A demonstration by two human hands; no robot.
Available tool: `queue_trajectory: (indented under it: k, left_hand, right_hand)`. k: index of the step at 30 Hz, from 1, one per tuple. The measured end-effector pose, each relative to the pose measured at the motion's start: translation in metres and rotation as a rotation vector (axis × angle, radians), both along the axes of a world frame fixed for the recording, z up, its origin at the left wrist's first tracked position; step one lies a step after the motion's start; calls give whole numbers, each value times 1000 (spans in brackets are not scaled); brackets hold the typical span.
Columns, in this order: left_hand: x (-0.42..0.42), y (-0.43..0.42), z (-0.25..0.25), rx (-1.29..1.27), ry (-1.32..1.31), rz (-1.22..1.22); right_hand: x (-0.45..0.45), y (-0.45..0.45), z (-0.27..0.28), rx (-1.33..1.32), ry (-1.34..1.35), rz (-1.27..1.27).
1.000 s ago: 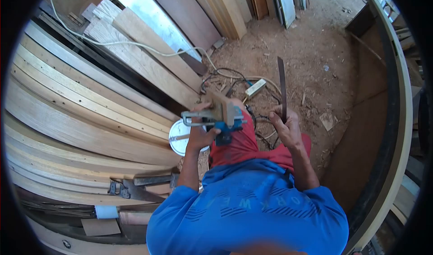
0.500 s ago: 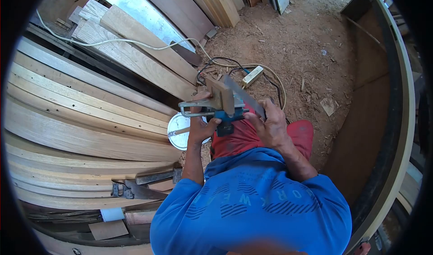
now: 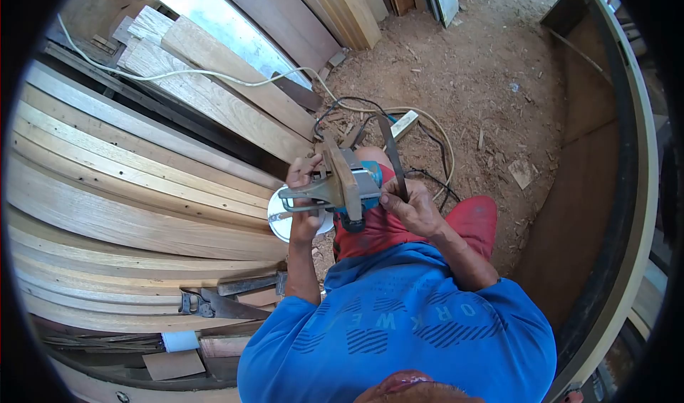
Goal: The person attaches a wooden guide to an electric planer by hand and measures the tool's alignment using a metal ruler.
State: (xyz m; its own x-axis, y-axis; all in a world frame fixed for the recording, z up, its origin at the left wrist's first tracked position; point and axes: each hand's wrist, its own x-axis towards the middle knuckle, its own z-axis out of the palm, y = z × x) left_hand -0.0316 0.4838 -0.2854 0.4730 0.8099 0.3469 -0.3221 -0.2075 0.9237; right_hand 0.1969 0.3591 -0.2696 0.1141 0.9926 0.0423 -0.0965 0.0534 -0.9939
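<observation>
A blue power tool (image 3: pixel 370 177) with a flat wooden piece (image 3: pixel 343 179) and a metal guard is held above my lap. My left hand (image 3: pixel 305 189) supports it from the left, fingers bent around its metal part and partly hidden behind it. In my right hand (image 3: pixel 415 207) is a long, thin dark metal strip (image 3: pixel 393 154), pinched near its lower end and pointing up and away. The strip's lower end and my right fingertips are close beside the tool's right side; whether they touch it is unclear.
Long boards (image 3: pixel 142 211) line the left side, with a handsaw (image 3: pixel 217 305) and a hammer (image 3: pixel 249 283) on them. A white bucket (image 3: pixel 281 228) stands beside my left wrist. Ahead lie a power strip (image 3: pixel 403 127) and cables. A curved wooden frame (image 3: pixel 645 189) runs along the right.
My right hand has brought the metal strip leftward to the tool, and the strip has turned more upright since half a second ago. The tool has tilted, and my left fingers have shifted on it.
</observation>
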Motion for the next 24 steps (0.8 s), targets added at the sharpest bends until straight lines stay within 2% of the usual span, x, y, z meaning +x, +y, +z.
queue_trajectory:
  k: [3, 6, 9, 10, 13, 14, 17, 20, 23, 24]
  left_hand:
    - [-2, -2, 13, -58, -370, -45]
    - [-27, 9, 28, -184, -340, 230]
    - [-44, 32, 58, -92, -361, 405]
    - [-41, 35, 69, -55, -277, 444]
    - [-6, 37, 56, 54, 77, 217]
    - [-6, 37, 60, -10, 126, 133]
    - [1, 36, 65, 1, 14, 177]
    - [-9, 41, 48, -118, -366, 63]
    - [-16, 40, -7, -78, -266, 216]
    - [-7, 31, -17, -133, -286, 182]
  right_hand:
    - [3, 0, -8, -23, 2, 21]
    - [2, 3, -12, 21, -10, 2]
    - [0, 3, -9, 67, -116, 0]
    - [-1, 4, -7, 69, -127, 5]
    - [-3, 6, -10, 62, -126, 27]
    - [0, 6, -13, 38, -104, 37]
    - [0, 3, -12, 22, -97, 41]
    - [-4, 5, -3, 41, -153, 29]
    - [-5, 6, -5, 73, -194, 27]
    - [-5, 5, -2, 38, -189, 40]
